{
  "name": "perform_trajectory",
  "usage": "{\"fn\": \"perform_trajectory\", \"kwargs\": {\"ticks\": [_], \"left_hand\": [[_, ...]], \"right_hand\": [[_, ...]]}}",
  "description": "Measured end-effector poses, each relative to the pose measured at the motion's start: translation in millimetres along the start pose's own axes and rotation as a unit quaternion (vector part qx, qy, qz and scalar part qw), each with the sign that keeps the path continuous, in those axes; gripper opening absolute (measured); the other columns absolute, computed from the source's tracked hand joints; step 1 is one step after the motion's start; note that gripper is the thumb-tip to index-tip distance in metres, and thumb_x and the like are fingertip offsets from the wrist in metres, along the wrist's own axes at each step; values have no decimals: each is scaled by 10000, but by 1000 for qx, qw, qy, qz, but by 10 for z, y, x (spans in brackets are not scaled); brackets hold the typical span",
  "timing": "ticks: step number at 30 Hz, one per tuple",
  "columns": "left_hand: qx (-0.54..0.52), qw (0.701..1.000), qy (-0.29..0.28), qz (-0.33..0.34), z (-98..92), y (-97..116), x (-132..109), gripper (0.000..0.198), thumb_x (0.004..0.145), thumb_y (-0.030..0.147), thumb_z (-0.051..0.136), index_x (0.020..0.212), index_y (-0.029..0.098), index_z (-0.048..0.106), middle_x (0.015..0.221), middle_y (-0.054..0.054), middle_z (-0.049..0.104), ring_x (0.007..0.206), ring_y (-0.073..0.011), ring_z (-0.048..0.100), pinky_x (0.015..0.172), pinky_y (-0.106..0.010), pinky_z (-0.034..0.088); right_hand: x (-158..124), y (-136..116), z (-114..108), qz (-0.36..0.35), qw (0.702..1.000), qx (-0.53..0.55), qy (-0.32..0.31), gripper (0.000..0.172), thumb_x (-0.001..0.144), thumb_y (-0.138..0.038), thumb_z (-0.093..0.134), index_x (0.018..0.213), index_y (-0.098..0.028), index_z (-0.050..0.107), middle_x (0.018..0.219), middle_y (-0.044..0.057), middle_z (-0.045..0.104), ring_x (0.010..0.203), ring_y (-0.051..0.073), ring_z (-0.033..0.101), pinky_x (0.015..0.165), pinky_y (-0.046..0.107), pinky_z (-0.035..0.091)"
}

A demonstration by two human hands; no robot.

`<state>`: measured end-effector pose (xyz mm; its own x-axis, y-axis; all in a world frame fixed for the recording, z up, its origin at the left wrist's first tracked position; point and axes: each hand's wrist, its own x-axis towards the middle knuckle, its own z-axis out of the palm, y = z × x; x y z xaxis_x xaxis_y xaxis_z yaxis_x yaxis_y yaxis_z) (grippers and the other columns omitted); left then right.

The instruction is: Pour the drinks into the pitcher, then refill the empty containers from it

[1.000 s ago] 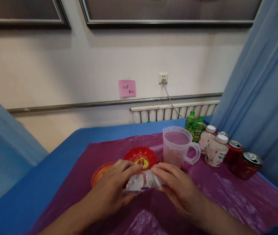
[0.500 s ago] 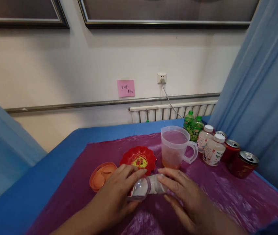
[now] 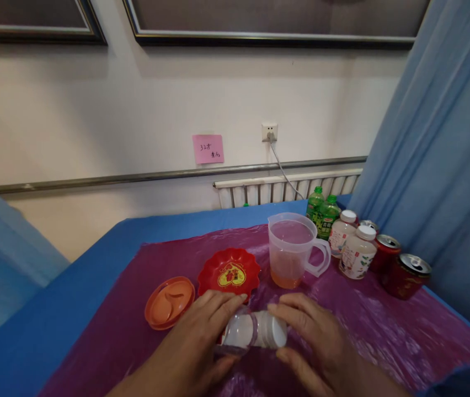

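A clear plastic bottle (image 3: 237, 331) with a white cap (image 3: 277, 332) lies on its side low in the middle, cap end to the right. My left hand (image 3: 208, 325) is wrapped over the bottle's body, hiding much of it. Around the cap curve the fingers of my right hand (image 3: 309, 331), fingertips at its upper edge and thumb at its lower edge. Just beyond the left hand are a red scalloped plate (image 3: 210, 270) with a yellow design and an orange divided dish (image 3: 152, 306).
Behind the right hand stands a translucent measuring jug (image 3: 287, 253) with some orange liquid. Farther right are green-capped bottles (image 3: 328, 218), white-capped bottles (image 3: 358, 256) and red cans (image 3: 406, 278). Purple plastic sheeting (image 3: 111, 331) covers part of the blue tabletop (image 3: 53, 309).
Bottle and hands sit slightly lower and nearer, and the cap's end face has turned more into view. My right fingers have shifted about the cap. The camera view has moved slightly.
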<state>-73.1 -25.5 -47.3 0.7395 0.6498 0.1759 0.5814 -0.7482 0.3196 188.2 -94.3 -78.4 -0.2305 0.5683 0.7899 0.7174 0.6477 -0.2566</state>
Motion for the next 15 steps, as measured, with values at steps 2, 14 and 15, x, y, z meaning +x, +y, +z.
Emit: {"fn": "perform_trajectory", "kwargs": {"ticks": [2, 14, 15], "left_hand": [[-15, 1000, -2, 4, 18, -41, -54, 838, 773, 168, 763, 1523, 375, 451, 1437, -67, 648, 1280, -330, 636, 1072, -549, 549], [-33, 998, 18, 43, 43, -47, -115, 959, 754, 304, 840, 1573, 466, 368, 1463, -24, 654, 1255, -338, 677, 1065, -496, 587], [-35, 998, 24, 42, 49, -46, -116, 953, 740, 326, 852, 1562, 471, 392, 1443, -17, 670, 1237, -332, 689, 1054, -478, 599]], "right_hand": [[-4, -8, -25, -27, 1000, -12, -6, 313, 1090, -359, 397, 1311, -177, 522, 1101, 109, 736, 1016, 194, 730, 846, 258, 594], [11, -20, -18, 28, 998, 49, 4, 245, 1096, -414, 380, 1209, -231, 496, 901, 49, 715, 785, 176, 714, 666, 244, 572], [-9, -13, -7, 35, 998, 52, -1, 246, 1093, -421, 387, 1210, -235, 499, 904, 46, 713, 782, 173, 712, 668, 243, 572]]}}
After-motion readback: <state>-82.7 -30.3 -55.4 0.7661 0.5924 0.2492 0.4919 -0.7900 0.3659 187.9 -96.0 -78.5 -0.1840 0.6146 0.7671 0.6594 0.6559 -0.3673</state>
